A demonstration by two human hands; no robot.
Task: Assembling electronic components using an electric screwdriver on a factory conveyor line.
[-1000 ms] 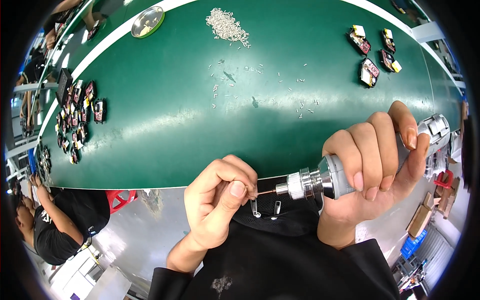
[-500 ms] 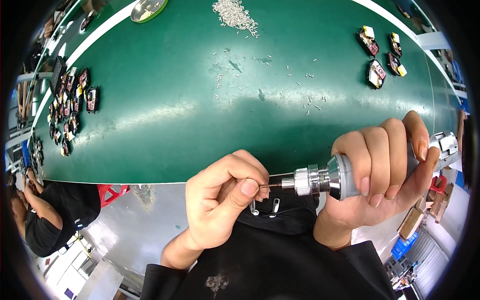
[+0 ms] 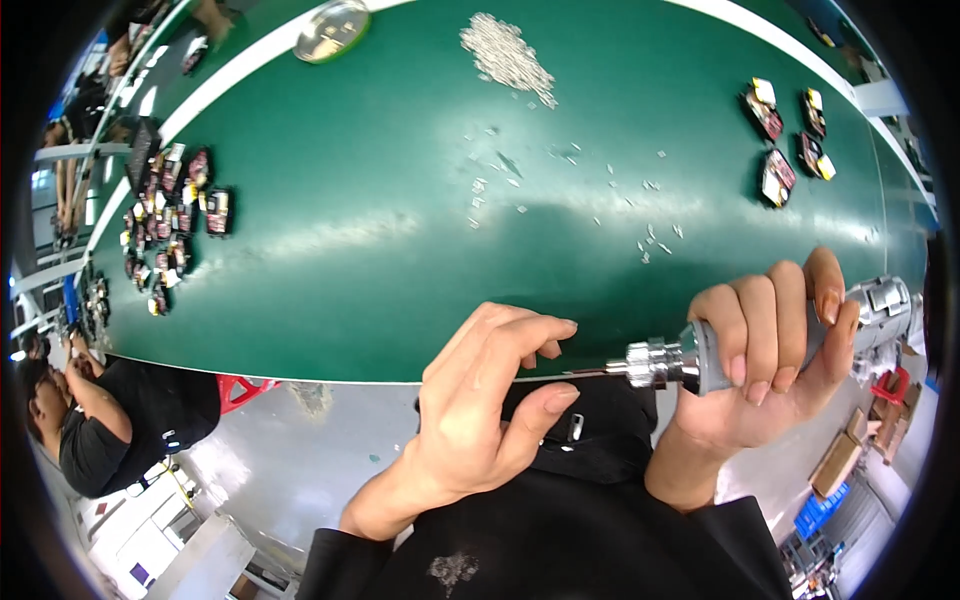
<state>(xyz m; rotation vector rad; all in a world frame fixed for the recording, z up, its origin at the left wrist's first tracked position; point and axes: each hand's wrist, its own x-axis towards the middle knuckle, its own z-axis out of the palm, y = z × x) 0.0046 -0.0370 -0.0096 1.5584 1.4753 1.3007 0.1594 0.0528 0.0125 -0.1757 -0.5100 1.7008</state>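
Observation:
My right hand is wrapped round a grey and silver electric screwdriver, held almost level over the table's near edge. Its thin bit points left toward my left hand. That hand has its fingers spread, thumb apart from the forefinger, with nothing seen between them and a small gap to the bit's tip. Farther off on the green table, small silver screws lie scattered below a dense heap of screws.
At the left lies a cluster of small black-cased assemblies; several similar assemblies lie far right. A round green-rimmed dish stands at the far edge. A person in black sits left beside a red stool.
My left thumb and forefinger, which pinched the bit's tip, have opened and come off it. The screwdriver has shifted slightly in view; the whole scene has moved right and down.

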